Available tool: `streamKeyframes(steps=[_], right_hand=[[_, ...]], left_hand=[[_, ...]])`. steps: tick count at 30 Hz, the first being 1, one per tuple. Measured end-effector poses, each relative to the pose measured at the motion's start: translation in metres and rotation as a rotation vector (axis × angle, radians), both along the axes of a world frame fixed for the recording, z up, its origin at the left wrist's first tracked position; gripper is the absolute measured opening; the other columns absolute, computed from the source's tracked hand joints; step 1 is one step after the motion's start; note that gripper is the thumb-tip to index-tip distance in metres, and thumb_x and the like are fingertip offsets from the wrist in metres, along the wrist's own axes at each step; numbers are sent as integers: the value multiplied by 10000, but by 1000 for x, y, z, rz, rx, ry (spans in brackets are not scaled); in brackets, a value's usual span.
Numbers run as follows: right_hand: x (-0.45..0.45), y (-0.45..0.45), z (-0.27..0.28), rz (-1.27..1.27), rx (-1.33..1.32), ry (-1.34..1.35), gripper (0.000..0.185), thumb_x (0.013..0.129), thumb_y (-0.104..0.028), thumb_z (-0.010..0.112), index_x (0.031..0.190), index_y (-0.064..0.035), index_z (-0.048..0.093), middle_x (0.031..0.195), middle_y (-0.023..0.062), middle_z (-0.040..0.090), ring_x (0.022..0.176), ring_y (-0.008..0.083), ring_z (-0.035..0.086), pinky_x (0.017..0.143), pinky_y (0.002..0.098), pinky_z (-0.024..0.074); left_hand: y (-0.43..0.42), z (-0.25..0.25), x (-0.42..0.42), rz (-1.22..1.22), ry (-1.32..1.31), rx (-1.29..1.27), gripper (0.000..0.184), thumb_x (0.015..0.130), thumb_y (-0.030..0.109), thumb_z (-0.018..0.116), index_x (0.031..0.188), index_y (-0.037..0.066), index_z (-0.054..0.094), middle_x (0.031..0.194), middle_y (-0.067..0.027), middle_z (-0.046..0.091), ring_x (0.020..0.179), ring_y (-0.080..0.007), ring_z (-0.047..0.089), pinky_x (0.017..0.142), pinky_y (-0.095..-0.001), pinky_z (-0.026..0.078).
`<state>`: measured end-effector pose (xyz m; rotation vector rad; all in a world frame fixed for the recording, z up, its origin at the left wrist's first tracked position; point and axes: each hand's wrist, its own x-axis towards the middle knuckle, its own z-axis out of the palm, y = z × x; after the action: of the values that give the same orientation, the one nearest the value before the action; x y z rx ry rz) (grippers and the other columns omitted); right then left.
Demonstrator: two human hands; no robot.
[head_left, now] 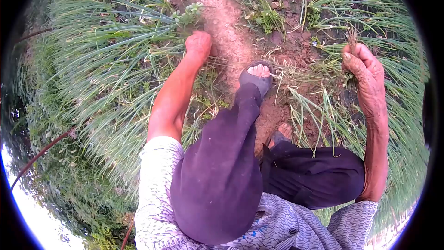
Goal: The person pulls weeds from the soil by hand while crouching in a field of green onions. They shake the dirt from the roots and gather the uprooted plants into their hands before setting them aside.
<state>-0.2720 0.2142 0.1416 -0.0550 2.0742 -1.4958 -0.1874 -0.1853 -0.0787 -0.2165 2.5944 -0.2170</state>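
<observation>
Over in the right hand [363,67] there's a small, stringy tuft of weeds [352,40], pinched tight. Left hand [199,45] is balled into a fist right by a leafy weed [188,15], well apart from the tuft; can't tell if it's gripping anything. Between them, a bit closer in, a sandaled foot [259,78] sits on the dirt path [224,23], with long green stalks [111,60] either side.

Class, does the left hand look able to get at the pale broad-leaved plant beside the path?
Probably yes. The left hand is close to the broad-leaved plant beside the path, and nothing solid shows between them. It looks closed, so would likely need to open first.
</observation>
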Motion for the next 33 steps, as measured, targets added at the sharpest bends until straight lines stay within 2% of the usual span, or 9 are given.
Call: streamKeyframes(steps=[3, 10, 13, 15, 16, 17, 24, 25, 33], right_hand=[[1, 6, -2, -32, -35, -29, 197, 880, -166, 602, 1010, -19, 599, 815, -60, 523, 747, 34, 442, 711, 190, 364], [-3, 9, -3, -67, -15, -43, 201, 874, -167, 607, 1017, -26, 599, 840, -61, 525, 762, 36, 454, 727, 189, 370], [-7, 6, -9, -84, -7, -97, 207, 867, -172, 616, 1017, -30, 597, 853, -59, 520, 776, 37, 452, 734, 194, 371], [-7, 2, -12, -81, -1, -88, 219, 865, -174, 622, 1025, -27, 594, 854, -61, 519, 780, 40, 452, 740, 200, 372], [-8, 0, -11, -72, 11, -94, 221, 866, -174, 622, 1027, -26, 594, 855, -60, 519, 781, 41, 452, 741, 200, 372], [-8, -2, -10, -68, 20, -95, 222, 866, -173, 623, 1029, -25, 593, 855, -59, 520, 781, 41, 453, 742, 200, 372], [-7, -1, -15, -89, 25, -135, 216, 867, -157, 621, 1029, -17, 593, 875, -49, 526, 788, 48, 464, 756, 206, 382], [-6, -3, -14, -85, 21, -136, 218, 867, -158, 621, 1029, -16, 592, 877, -48, 528, 790, 49, 468, 757, 208, 386], [-8, -1, -17, -86, 26, -139, 235, 864, -166, 628, 1037, -11, 591, 892, -52, 528, 800, 44, 462, 757, 206, 385]], left_hand=[[-11, 0, -3, -12, 9, 74, 206, 797, 158, 543, 794, 52, 720, 842, -181, 687, 822, -314, 682, 700, -401, 549], [1, 25, 8, 130, -148, 233, 271, 784, 211, 518, 807, 3, 692, 868, -247, 661, 838, -388, 660, 726, -463, 522], [10, 39, -8, 312, -81, 663, 379, 758, 317, 577, 879, -33, 653, 885, -268, 647, 879, -412, 632, 772, -476, 488], [27, 65, -33, 327, -2, 663, 417, 751, 351, 602, 911, -33, 626, 891, -265, 645, 900, -411, 623, 785, -478, 476], [34, 74, -44, 276, 25, 497, 432, 748, 363, 613, 928, -29, 610, 896, -261, 645, 915, -409, 618, 790, -480, 469], [31, 64, -48, 178, 67, 394, 287, 803, 264, 554, 945, 20, 608, 868, -242, 640, 762, -407, 633, 677, -486, 490], [-1, 18, -33, 4, 405, 125, 204, 783, 101, 524, 976, 37, 524, 1009, -231, 602, 699, -392, 651, 586, -477, 522], [-2, 20, -36, -4, 311, 83, 229, 825, 78, 489, 1041, 6, 518, 873, -210, 614, 737, -379, 664, 631, -462, 535], [-19, 9, -38, 99, 226, 160, 201, 795, 45, 497, 939, -24, 618, 920, -276, 627, 784, -413, 655, 695, -475, 532]])
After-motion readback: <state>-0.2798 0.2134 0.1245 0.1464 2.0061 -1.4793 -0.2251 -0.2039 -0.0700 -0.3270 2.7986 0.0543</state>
